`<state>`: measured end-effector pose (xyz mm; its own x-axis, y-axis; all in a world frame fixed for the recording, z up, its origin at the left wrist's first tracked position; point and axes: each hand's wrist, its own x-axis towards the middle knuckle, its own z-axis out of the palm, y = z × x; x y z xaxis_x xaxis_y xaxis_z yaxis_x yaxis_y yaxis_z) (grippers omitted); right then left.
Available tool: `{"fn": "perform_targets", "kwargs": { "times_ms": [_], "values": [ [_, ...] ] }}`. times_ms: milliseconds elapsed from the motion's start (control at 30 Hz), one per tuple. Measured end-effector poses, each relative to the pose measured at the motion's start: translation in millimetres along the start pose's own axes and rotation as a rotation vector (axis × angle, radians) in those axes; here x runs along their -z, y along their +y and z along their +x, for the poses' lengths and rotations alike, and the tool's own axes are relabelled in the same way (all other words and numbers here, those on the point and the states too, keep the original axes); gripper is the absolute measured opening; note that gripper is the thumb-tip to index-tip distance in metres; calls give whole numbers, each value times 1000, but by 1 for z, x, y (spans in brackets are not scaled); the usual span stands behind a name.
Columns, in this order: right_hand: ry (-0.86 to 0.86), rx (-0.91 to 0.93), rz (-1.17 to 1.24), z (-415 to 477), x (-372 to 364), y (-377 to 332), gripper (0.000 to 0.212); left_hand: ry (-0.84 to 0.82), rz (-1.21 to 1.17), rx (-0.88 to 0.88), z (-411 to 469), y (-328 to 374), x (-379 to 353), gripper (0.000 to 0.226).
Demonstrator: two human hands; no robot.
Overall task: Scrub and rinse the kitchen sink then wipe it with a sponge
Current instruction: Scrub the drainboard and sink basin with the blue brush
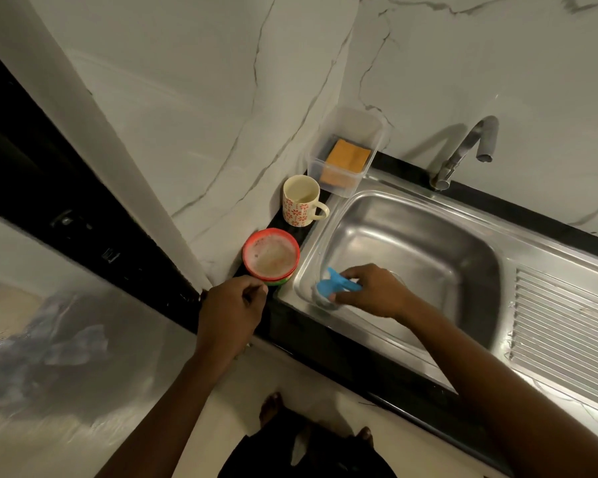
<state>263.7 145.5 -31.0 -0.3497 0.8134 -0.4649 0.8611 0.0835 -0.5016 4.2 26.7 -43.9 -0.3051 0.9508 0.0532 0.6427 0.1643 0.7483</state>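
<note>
A stainless steel sink [428,236] with a ribbed draining board [560,326] is set in a black counter. My right hand [373,291] grips a blue scrubber [335,282] against the sink's near left corner. My left hand [232,305] rests with curled fingers on the counter edge, just in front of a red bowl [270,255] of soapy water; whether it holds anything I cannot tell. An orange sponge [346,160] lies in a clear plastic box [346,146] at the back left of the sink.
A cream mug [301,201] with red flowers stands between the bowl and the plastic box. The tap [466,150] rises behind the sink, its spout turned right. A marble-patterned wall runs behind. A steel surface [66,339] lies to the left.
</note>
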Motion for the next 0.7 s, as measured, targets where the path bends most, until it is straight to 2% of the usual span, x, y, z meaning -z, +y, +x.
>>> {"fn": "perform_targets", "kwargs": {
  "times_ms": [67,200,267,400,467,600,700],
  "values": [
    [57,-79,-52,0,-17,4,58,-23,2,0,-2,0,-3,9],
    [192,-49,157,6,-53,-20,52,-55,14,-7,-5,-1,-7,8],
    [131,-6,188,4,-55,-22,52,-68,18,-17,-7,-2,-8,9],
    [-36,-64,-6,-1,-19,23,57,-99,20,-5,-12,-5,-10,12],
    [-8,-104,-95,2,-10,37,60,-104,33,2,-13,-5,-12,12],
    [102,-84,79,27,-28,11,55,-130,34,5,-12,-3,-19,14],
    [22,-17,100,20,-30,11,52,-149,50,-9,-10,1,-24,15]
  ]
}}
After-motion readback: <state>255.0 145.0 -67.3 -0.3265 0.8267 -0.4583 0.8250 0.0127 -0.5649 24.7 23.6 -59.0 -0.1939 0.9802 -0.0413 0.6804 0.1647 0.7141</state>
